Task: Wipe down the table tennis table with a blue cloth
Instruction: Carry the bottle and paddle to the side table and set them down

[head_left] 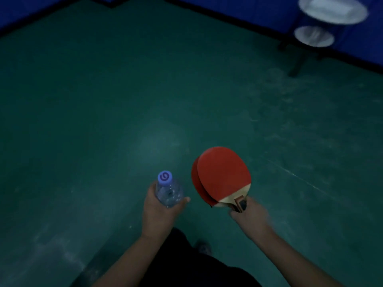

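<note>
- Your left hand (pixel 158 206) grips a clear water bottle (pixel 169 191) with a purple cap, fingers wrapped round its body, thumb tip showing on the right side.
- Your right hand (pixel 247 212) holds two red paddles (pixel 222 175) stacked together by the handles, fingers closed round the grips.
- Neither the table tennis table nor the blue cloth is in view; only green floor (pixel 124 90), a blue barrier (pixel 41 9) along the back and a small stand with round white trays (pixel 331 11) at top right.
- Both hands are full, so wiping can't start. You need to put these down first, probably on that stand, though it's blurred and I can't tell if there's room.
- Risk: the paddles are held only at the handles, so the lower one could slide out and drop if you loosen your grip while walking.
- Risk: the bottle is held low on its body and tilted, and could slip if you rush.
- Risk: set the bottle back on the tabletop and you'd wipe round it, or knock it over.
- Light is dim, so watch the stand's legs.
</note>
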Available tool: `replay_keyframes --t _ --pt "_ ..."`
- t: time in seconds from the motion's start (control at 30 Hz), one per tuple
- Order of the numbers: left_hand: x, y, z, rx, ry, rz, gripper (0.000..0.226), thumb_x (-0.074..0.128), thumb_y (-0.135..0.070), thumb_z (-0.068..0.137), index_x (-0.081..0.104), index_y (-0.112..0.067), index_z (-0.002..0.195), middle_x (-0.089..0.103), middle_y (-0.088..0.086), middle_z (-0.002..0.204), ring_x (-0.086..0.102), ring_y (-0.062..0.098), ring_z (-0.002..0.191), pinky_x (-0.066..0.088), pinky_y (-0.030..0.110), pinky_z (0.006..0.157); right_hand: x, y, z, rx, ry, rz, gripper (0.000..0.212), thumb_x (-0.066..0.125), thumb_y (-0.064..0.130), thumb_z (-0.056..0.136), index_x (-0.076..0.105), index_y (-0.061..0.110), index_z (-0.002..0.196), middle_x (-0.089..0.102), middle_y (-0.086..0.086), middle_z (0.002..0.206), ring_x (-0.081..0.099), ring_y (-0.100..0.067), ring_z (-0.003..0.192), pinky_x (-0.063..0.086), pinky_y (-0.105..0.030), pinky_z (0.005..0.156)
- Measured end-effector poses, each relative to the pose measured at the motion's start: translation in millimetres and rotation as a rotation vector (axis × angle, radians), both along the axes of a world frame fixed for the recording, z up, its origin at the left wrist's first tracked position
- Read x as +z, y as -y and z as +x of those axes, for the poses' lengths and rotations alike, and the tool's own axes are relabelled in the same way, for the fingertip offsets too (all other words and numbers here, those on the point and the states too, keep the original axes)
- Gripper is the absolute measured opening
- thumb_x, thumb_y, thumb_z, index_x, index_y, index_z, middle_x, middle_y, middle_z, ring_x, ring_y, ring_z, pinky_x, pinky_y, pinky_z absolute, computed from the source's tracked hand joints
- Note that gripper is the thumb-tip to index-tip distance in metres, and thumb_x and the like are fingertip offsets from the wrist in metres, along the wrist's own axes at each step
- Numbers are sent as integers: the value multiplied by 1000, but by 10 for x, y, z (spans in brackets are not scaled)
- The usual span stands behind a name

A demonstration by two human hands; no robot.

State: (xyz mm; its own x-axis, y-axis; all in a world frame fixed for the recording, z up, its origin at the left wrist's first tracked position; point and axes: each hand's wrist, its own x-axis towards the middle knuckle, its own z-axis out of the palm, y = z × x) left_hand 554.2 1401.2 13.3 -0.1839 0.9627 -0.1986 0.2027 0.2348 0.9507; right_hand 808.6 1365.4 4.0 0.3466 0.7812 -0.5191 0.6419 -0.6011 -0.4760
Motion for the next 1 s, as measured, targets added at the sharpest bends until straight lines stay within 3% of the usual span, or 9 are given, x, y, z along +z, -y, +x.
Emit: replay_keyframes --t 0.17,0.27,0.43,0.57,0.67,0.73,0.83,1.0 --pt "3 -794 886 -151 -28 28 64 91 -40 49 58 -41 104 72 -11 98 71 8 82 53 16 70 5 -365 849 -208 2 -20 27 73 38 75 49 26 78 59 11 71 53 -5 62 34 -23 49" --pt "-52 -1402 1397 -218 -32 14 63 91 -43 49 58 -41 102 72 -15 95 70 6 81 52 13 69 -20 -742 1339 -300 -26 -29 23 74 33 75 53 24 78 62 5 72 58 -13 65 37 -25 51" --pt "-173 -2570 2316 -298 3 -22 67 89 -44 47 57 -34 105 71 -14 97 71 9 86 56 22 76 53 -1565 2128 -405 -5 -47 22 74 31 76 54 22 79 63 5 71 59 -14 65 36 -25 50" --pt "-87 -3502 3085 -391 -1 -6 66 89 -45 47 54 -48 103 69 -16 98 69 7 88 55 23 78 222 -2296 2716 -492 7 -29 25 78 30 73 55 21 76 62 8 67 57 -8 62 37 -23 51" --pt "21 -4149 3637 -461 -5 25 65 88 -45 49 52 -57 101 68 -23 99 67 0 87 52 15 75 347 -2821 3184 -501 24 -27 27 78 31 74 52 21 76 60 8 67 54 -6 62 35 -23 49" --pt "89 -4566 3988 -504 -2 14 66 90 -43 50 53 -54 103 69 -19 101 68 4 91 56 24 80 405 -3136 3481 -534 21 -11 27 78 30 74 54 21 78 61 7 70 56 -11 65 37 -26 52" --pt "69 -5148 4503 -559 3 -22 65 93 -38 52 55 -42 105 70 -4 106 69 22 100 56 50 88 436 -3600 3954 -575 16 5 25 79 29 75 56 20 80 62 5 71 58 -14 66 38 -27 53" --pt "-58 -6043 5410 -555 -46 -24 66 92 -37 52 55 -36 106 70 -4 105 69 19 99 56 51 87 293 -4458 4855 -628 7 23 28 80 30 74 54 19 78 62 4 67 57 -15 64 37 -26 51"
